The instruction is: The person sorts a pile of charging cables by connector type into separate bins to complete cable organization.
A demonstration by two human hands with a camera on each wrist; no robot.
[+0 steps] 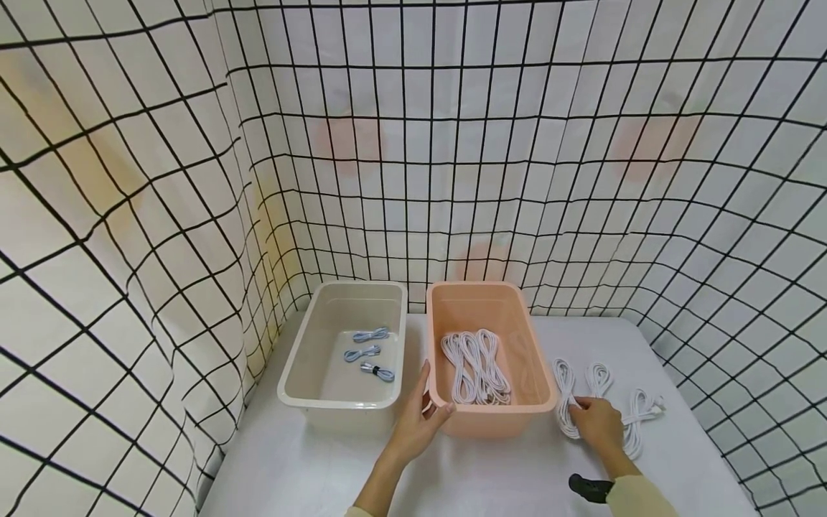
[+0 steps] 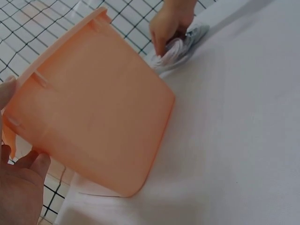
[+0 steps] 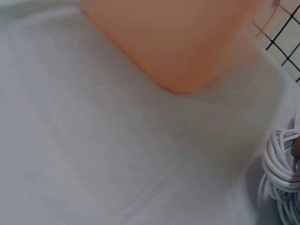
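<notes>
An orange plastic bin [image 1: 536, 359] holds several coiled white cables [image 1: 474, 362]. My left hand [image 1: 413, 424] grips its front left corner, thumb at the front rim and fingers along the left side. To the right of the bin, my right hand [image 1: 597, 425] pinches a long looped white cable [image 1: 564, 384] at its middle. That cable's loops [image 3: 279, 164] show at the right edge of the right wrist view, where a fingertip touches them. More bundled white cables [image 1: 639, 409] lie beside and behind the right hand.
A cream bin [image 1: 293, 359] stands left of the orange one, with three small pale-blue cables [image 1: 370, 335] inside. Black netting [image 1: 420, 165] over white sheeting borders the white table [image 1: 510, 481] at the back and sides. A black strap [image 1: 589, 488] sits at the right wrist.
</notes>
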